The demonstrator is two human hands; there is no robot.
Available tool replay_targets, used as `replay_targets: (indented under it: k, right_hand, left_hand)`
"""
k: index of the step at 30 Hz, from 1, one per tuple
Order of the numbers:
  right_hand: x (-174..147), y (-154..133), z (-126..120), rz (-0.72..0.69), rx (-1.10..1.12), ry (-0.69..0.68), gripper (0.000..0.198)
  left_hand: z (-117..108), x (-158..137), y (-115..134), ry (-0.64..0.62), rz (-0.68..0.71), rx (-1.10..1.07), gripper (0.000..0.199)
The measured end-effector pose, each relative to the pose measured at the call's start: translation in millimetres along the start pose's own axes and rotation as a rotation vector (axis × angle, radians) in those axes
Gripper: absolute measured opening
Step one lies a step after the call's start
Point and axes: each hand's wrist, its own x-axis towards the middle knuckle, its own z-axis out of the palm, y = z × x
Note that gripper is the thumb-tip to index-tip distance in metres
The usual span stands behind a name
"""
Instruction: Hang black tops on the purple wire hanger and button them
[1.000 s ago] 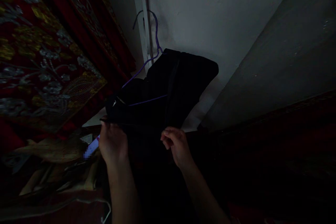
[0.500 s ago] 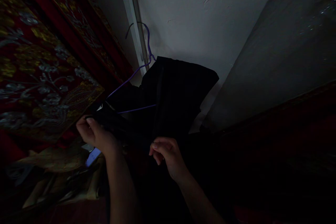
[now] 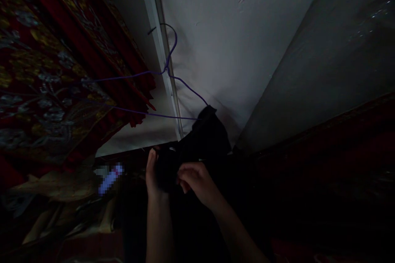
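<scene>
A purple wire hanger (image 3: 167, 66) hangs by its hook over a pale upright strip on the wall. From its right end droops a black garment (image 3: 212, 135), while the left arm of the hanger is bare. My left hand (image 3: 154, 174) is closed on a bunched part of the garment below the hanger. To its right, my right hand (image 3: 194, 178) pinches the same dark cloth. Dim light hides the garment's kind and where its lower part ends.
Red drapery (image 3: 40, 61) with gold and silver embroidery covers the left side, behind the hanger's bare arm. A white wall (image 3: 240, 41) stands ahead. At lower left lie a blurred blue item (image 3: 108, 181) and tan material (image 3: 64, 183).
My left hand has moved right, drawing the garment off the hanger's left arm. The garment has dropped lower and the hanger has tilted and swung; my right hand is nearly where it was.
</scene>
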Motion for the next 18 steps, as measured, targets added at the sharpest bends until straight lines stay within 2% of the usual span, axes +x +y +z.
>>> replay_targets:
  k: [3, 5, 6, 9, 11, 13, 15, 18]
  right_hand:
    - [8.1, 9.3, -13.4, 0.034, -0.179, 0.137, 0.021]
    - [9.0, 9.5, -14.4, -0.007, -0.252, 0.193, 0.012]
    - [7.8, 7.9, -12.3, -0.051, -0.248, 0.190, 0.013]
    - [0.4, 0.7, -0.6, -0.169, -0.130, 0.118, 0.037]
    - [-3.5, -1.7, 6.2, -0.194, -0.035, 0.059, 0.042]
    - [-4.1, -0.2, 9.4, -0.183, 0.085, -0.006, 0.039]
    - [-2.3, 3.9, 9.1, -0.131, 0.192, -0.098, 0.042]
    - [0.6, 8.6, 5.6, -0.068, 0.142, -0.191, 0.045]
  left_hand:
    - [-1.3, -7.4, 8.6, 0.059, -0.072, -0.019, 0.029]
    - [-2.9, -11.7, 13.6, 0.056, -0.075, 0.033, 0.027]
    - [-3.1, -13.7, 15.7, 0.025, -0.061, 0.075, 0.026]
    - [-1.0, -19.2, 20.9, -0.106, 0.037, 0.222, 0.021]
    - [1.1, -21.5, 24.1, -0.142, 0.124, 0.316, 0.017]
    - [1.9, -22.2, 27.3, -0.136, 0.189, 0.393, 0.015]
    - [0.4, -21.9, 29.9, -0.139, 0.195, 0.461, 0.016]
    - [-4.6, -20.6, 31.9, -0.147, 0.163, 0.495, 0.018]
